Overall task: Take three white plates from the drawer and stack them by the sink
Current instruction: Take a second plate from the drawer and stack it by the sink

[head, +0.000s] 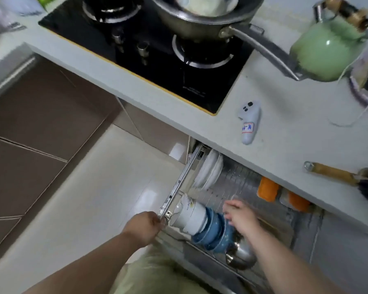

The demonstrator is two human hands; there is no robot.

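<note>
The pull-out drawer under the counter stands open, a wire rack with a metal side rail. White plates stand on edge at its far end, partly under the counter. White bowls and blue bowls lie stacked on their sides nearer me. My left hand is closed on the front corner of the drawer rail. My right hand hovers over the blue bowls inside the drawer, fingers apart and blurred, holding nothing. No sink is in view.
Above the drawer runs a grey counter with a black gas hob, a pan with a long handle, a green kettle, a small white device and a wooden-handled brush. Orange items sit in the drawer's right part. Pale floor tiles lie to the left.
</note>
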